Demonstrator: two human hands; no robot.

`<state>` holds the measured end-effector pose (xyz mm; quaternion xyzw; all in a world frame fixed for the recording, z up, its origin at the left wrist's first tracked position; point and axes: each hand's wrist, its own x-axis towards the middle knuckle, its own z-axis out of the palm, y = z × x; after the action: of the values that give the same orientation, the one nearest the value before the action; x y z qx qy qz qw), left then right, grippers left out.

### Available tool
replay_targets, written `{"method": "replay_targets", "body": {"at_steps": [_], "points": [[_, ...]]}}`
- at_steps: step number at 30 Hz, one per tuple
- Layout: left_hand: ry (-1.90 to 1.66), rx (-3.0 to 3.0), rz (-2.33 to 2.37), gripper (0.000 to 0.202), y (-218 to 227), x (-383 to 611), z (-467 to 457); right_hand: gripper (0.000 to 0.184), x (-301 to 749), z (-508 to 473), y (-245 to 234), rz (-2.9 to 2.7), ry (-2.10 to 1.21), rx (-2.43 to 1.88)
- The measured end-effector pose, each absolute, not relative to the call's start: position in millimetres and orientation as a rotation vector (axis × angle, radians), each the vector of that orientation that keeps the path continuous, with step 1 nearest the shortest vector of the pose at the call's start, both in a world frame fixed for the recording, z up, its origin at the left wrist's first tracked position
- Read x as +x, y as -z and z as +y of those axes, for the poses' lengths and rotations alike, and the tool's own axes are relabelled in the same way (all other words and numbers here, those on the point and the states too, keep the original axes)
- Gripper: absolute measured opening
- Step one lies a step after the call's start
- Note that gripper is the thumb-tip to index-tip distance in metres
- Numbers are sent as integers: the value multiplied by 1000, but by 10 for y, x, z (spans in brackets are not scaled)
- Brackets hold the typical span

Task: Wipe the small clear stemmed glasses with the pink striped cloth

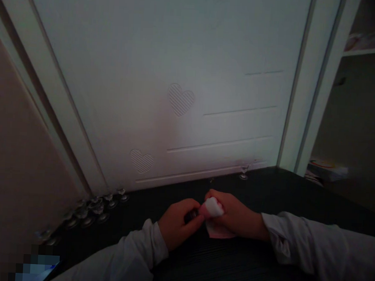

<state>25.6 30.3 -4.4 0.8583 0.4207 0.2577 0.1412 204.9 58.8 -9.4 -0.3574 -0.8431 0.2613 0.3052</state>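
Observation:
My left hand is closed, its thumb and fingers pinching a small dark, shiny piece that looks like part of a small stemmed glass. Most of that piece is hidden by the fingers and the cloth. Against it my right hand grips a pink and white cloth, bunched up between thumb and fingers. A corner of the cloth hangs below the right palm. Both hands meet just above the dark tabletop.
Several small stemmed glasses stand in a cluster at the left back edge. One more stemmed glass is by the white panel on the right. A screen lies at the lower left; shelves are at right.

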Motion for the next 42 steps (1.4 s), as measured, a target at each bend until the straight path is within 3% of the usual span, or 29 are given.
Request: {"method": "replay_targets", "body": {"at_steps": [9, 16, 21, 24, 27, 34, 42], "points": [[-811, 2239, 1237, 32, 69, 231, 344, 8, 2068, 691, 137, -2068, -983, -899], [-759, 2292, 1228, 19, 44, 245, 323, 11, 2052, 671, 140, -2018, -1132, -876], [-724, 2324, 1261, 17, 25, 251, 327, 53, 2048, 719, 186, -1947, -814, -861], [-722, 2343, 1288, 17, 19, 256, 322, 60, 2053, 741, 223, -1949, -729, -847], [-729, 2348, 1299, 18, 23, 259, 321, 58, 2059, 722, 225, -1930, -770, -857], [-710, 2369, 1319, 21, 52, 257, 335, 30, 2094, 666, 133, -2022, -804, -844], [-634, 2413, 1347, 20, 61, 268, 338, 33, 2091, 630, 83, -2067, -861, -863]]}}
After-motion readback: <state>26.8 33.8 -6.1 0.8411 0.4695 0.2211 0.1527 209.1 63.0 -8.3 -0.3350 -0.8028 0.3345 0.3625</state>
